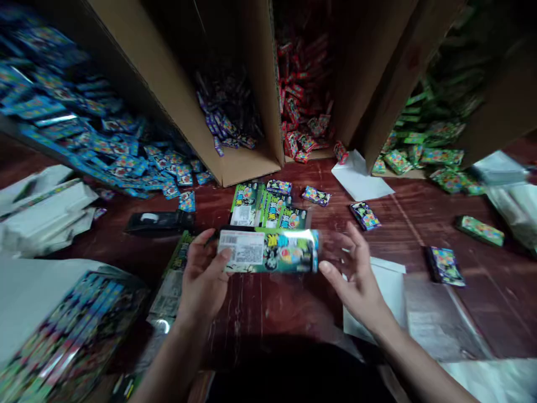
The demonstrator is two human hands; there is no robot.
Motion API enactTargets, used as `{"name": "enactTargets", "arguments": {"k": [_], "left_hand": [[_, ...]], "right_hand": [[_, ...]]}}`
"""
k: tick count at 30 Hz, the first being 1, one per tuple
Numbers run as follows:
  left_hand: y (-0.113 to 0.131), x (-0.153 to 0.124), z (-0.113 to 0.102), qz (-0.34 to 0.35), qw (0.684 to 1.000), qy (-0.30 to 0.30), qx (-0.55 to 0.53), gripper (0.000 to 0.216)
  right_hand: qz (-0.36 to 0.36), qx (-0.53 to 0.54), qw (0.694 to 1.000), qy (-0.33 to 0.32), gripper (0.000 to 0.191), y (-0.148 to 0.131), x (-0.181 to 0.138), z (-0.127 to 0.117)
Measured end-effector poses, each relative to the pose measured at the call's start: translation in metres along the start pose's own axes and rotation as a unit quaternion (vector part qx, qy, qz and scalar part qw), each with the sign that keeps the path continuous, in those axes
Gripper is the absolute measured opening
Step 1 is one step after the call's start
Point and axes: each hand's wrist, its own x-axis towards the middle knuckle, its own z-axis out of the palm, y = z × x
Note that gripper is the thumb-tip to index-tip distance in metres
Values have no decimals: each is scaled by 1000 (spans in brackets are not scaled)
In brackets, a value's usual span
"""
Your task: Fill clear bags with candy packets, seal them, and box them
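The left hand (205,274) gripped the printed packet (289,253) at its labelled end, above the dark red table (272,308). The right hand (358,282), fingers parted, stood open just beside the opposite end.

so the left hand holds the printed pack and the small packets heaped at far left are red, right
No: the small packets heaped at far left are blue, not red, as the head view shows. The left hand does hold the printed pack.
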Motion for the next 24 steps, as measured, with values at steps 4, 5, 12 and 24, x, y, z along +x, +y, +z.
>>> {"name": "enactTargets", "arguments": {"k": [4, 5, 12, 24], "left_hand": [[-20, -50, -3, -57, 998, -6, -30, 82], [-26, -62, -5, -79, 996, -15, -36, 82], [-58, -112, -27, -136, 989, -24, -55, 64], [-43, -81, -6, -3, 951, -245, 190, 50]], "right_hand": [[-18, 78, 997, 8, 79, 11, 3, 23], [-36, 86, 996, 18, 75, 12, 5, 26], [-151, -23, 985, 83, 74, 13, 7, 26], [-167, -186, 930, -271, 75, 1, -10, -3]]}}
